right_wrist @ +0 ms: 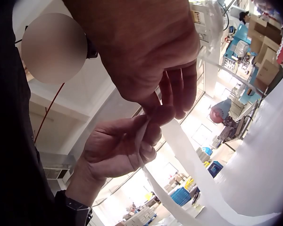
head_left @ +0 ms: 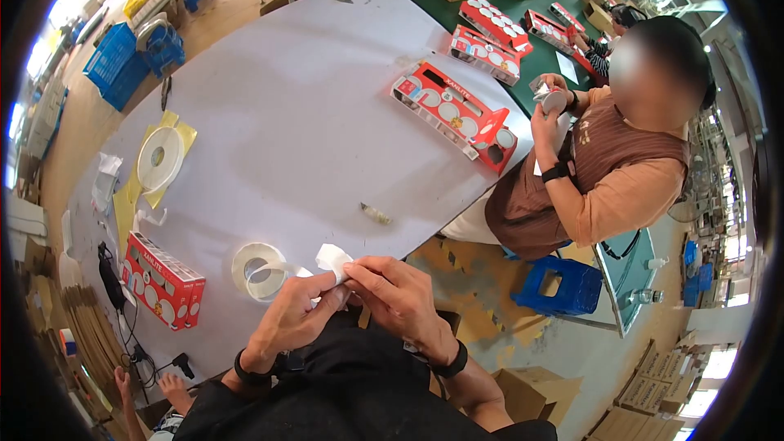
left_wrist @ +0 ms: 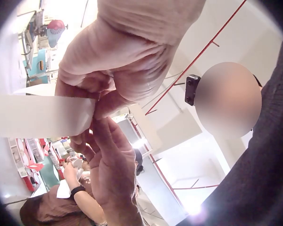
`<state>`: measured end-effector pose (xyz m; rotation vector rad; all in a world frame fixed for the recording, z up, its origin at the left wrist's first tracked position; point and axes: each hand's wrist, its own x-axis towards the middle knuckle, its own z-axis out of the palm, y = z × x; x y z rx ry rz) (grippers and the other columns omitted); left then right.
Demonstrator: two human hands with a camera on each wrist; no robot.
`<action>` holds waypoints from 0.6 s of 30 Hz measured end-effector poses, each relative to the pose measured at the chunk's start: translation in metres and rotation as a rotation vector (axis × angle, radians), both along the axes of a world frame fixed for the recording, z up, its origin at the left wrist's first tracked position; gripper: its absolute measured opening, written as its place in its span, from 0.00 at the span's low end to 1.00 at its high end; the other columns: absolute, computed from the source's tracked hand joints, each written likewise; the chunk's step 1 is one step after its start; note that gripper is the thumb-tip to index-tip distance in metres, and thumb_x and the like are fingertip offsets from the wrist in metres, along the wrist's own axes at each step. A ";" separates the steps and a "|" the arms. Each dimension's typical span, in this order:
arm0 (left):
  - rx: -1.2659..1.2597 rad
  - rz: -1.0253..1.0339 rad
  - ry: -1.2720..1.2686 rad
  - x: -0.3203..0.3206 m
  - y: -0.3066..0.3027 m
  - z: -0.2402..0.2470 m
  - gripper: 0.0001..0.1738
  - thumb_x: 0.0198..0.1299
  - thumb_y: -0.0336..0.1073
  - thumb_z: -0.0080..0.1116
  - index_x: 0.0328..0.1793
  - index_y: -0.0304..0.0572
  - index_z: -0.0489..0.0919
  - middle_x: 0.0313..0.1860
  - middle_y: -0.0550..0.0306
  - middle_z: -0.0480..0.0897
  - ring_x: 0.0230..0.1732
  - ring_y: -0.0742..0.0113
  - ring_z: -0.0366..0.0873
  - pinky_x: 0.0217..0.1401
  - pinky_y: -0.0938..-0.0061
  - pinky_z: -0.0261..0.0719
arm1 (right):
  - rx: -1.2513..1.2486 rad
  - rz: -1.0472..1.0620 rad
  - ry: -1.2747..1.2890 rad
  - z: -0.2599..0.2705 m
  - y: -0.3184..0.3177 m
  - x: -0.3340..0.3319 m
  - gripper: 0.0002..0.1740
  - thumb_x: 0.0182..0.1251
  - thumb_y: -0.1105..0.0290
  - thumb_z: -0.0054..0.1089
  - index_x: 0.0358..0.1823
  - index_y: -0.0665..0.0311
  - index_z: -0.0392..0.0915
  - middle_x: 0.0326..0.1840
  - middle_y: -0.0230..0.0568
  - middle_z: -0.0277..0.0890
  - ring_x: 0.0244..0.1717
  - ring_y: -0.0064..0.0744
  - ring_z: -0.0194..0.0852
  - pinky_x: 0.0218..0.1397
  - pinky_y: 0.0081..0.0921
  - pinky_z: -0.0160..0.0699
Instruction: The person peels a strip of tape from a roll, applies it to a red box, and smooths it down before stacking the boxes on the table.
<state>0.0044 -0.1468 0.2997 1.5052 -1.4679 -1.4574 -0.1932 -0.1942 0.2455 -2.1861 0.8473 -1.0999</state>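
Observation:
Both hands meet in front of the body, fingertips close together on a white tape strip (head_left: 332, 258). My left hand (head_left: 296, 316) pinches the strip between thumb and fingers. From the other side, the thumb and fingers of my right hand (head_left: 402, 298) pinch it too. In the left wrist view the strip (left_wrist: 37, 116) runs away from the fingertips as a broad, pale band. Two lengths of strip (right_wrist: 185, 153) hang below the fingers in the right wrist view. A white tape roll (head_left: 239, 265) lies on the table just left of the hands, with a loop of strip over it.
On the grey table (head_left: 269, 131) stand a red-and-white box (head_left: 163, 282) at left and another red box (head_left: 453, 110) at right. A second tape roll (head_left: 144, 159) lies on yellow paper. A small tube (head_left: 376, 213) lies mid-table. Another person (head_left: 604, 171) works at the right, beside a blue stool (head_left: 559, 286).

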 end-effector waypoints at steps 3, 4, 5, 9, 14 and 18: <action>-0.034 0.008 0.007 0.002 0.001 -0.005 0.11 0.76 0.27 0.54 0.54 0.28 0.84 0.42 0.45 0.92 0.44 0.59 0.91 0.50 0.70 0.86 | -0.019 -0.008 -0.008 0.000 -0.001 0.003 0.23 0.59 0.74 0.78 0.57 0.60 0.86 0.50 0.39 0.87 0.43 0.41 0.89 0.43 0.32 0.88; -0.041 0.012 0.005 0.002 0.002 -0.006 0.10 0.76 0.27 0.54 0.54 0.28 0.84 0.42 0.44 0.92 0.43 0.59 0.91 0.49 0.69 0.86 | -0.018 -0.007 -0.005 0.001 -0.001 0.003 0.22 0.59 0.74 0.78 0.57 0.60 0.86 0.50 0.39 0.87 0.43 0.41 0.89 0.43 0.32 0.88; -0.047 0.017 0.004 0.003 0.002 -0.007 0.10 0.76 0.27 0.54 0.53 0.28 0.83 0.41 0.43 0.91 0.43 0.59 0.91 0.49 0.69 0.86 | -0.017 -0.005 -0.002 0.001 -0.001 0.004 0.22 0.59 0.74 0.78 0.57 0.61 0.86 0.49 0.39 0.87 0.43 0.41 0.89 0.43 0.32 0.88; -0.054 0.036 0.019 0.006 0.005 -0.011 0.09 0.75 0.27 0.55 0.50 0.28 0.83 0.39 0.43 0.91 0.40 0.59 0.91 0.45 0.68 0.85 | -0.039 -0.008 -0.014 0.004 -0.002 0.008 0.18 0.62 0.76 0.77 0.54 0.62 0.87 0.48 0.40 0.87 0.39 0.39 0.89 0.39 0.29 0.88; -0.051 0.040 -0.002 0.009 0.006 -0.008 0.09 0.75 0.27 0.54 0.50 0.29 0.83 0.38 0.44 0.91 0.38 0.59 0.90 0.44 0.68 0.84 | -0.031 0.004 -0.017 0.004 -0.002 0.012 0.18 0.63 0.77 0.77 0.54 0.62 0.87 0.49 0.40 0.87 0.38 0.39 0.89 0.38 0.29 0.88; -0.071 0.056 0.017 0.011 0.006 -0.008 0.09 0.76 0.28 0.54 0.50 0.29 0.83 0.38 0.46 0.91 0.38 0.62 0.89 0.43 0.68 0.84 | -0.024 0.020 -0.008 0.002 -0.004 0.016 0.18 0.63 0.77 0.76 0.55 0.62 0.87 0.49 0.40 0.87 0.38 0.38 0.89 0.38 0.29 0.88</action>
